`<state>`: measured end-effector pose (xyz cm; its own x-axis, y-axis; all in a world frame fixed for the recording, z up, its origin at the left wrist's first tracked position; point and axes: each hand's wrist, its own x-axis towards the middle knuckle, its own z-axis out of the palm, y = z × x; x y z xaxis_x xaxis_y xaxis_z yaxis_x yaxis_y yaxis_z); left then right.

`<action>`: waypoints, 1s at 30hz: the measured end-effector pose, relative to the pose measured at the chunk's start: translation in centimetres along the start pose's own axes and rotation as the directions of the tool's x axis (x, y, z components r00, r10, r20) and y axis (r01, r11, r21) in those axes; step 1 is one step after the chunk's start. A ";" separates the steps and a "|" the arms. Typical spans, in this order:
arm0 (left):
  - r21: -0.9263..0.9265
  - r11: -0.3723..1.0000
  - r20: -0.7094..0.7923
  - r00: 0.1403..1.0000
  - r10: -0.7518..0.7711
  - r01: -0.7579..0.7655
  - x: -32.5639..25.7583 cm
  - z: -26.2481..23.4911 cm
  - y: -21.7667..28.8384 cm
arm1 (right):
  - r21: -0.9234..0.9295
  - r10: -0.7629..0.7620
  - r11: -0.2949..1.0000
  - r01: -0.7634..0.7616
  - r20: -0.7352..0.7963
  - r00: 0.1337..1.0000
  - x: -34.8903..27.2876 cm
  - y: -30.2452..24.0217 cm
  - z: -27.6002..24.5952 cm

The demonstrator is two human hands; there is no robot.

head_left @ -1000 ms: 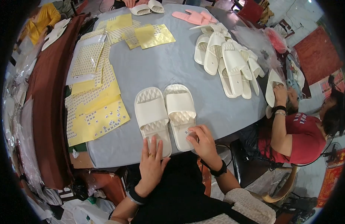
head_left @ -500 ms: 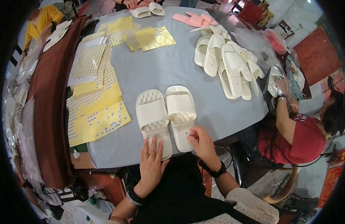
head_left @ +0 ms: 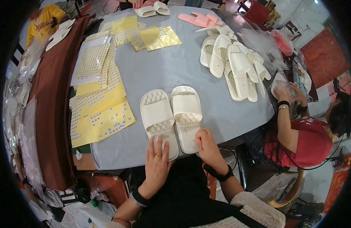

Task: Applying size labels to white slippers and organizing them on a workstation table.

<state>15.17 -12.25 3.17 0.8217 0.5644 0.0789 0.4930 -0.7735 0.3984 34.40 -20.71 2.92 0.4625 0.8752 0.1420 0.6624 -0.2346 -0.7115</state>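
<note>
The right slipper (head_left: 187, 122), long axis pointing forward, lies left of the nearer, pinched right hand (head_left: 210, 149) (contents indiscernible); the left hand (head_left: 156, 167) lies flat on the left slipper (head_left: 158, 121).

Yellow sheets (head_left: 103, 121): along the table's (head_left: 164, 64) left, we see small printed numbers.
Red shirt (head_left: 313, 133): right of the table, we see white letters.
Red poster (head_left: 336, 184): farther right of the table, marks we cannot read.
</note>
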 end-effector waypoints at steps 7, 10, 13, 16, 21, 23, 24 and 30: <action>-0.021 0.999 0.016 0.999 -0.041 0.042 -0.2 -0.8 -0.5 | 0.386 0.190 0.887 -0.252 0.192 0.963 -0.4 -0.1 -3.1; -0.153 0.988 -0.070 0.997 -0.044 0.033 -0.9 -1.2 -1.0 | 0.240 0.066 0.964 -0.111 0.185 0.980 0.5 -1.3 -4.4; -0.145 0.987 -0.136 0.987 -0.090 0.070 -1.4 -1.4 -2.4 | 0.158 -0.008 0.987 -0.036 0.268 0.963 2.0 -3.6 -6.2; -0.146 0.963 -0.219 0.942 -0.253 0.225 -1.2 -1.3 -4.4 | 0.134 -0.100 0.989 0.059 0.327 0.940 4.1 -7.2 -7.6; -0.133 0.904 -0.360 0.830 -0.426 0.406 0.3 -0.9 -8.1 | 0.124 -0.340 0.939 0.319 0.442 0.830 9.5 -13.5 -7.4; -0.066 0.911 -0.395 0.828 -0.398 0.406 0.7 -0.8 -8.7 | 0.169 -0.386 0.922 0.348 0.475 0.791 12.5 -15.1 -5.6; -0.075 0.910 -0.392 0.828 -0.402 0.407 0.8 -0.8 -8.8 | 0.205 -0.427 0.903 0.377 0.509 0.747 13.5 -15.7 -4.5; -0.126 0.912 -0.355 0.840 -0.410 0.392 0.5 -0.7 -9.1 | 0.217 -0.346 0.936 0.276 0.703 0.621 14.3 -15.3 -1.1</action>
<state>10.91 -4.73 0.17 0.3870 0.8937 0.2272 0.7353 -0.4477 0.5088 31.53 -5.02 16.64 -0.3566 0.9222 -0.1497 0.6201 0.1138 -0.7762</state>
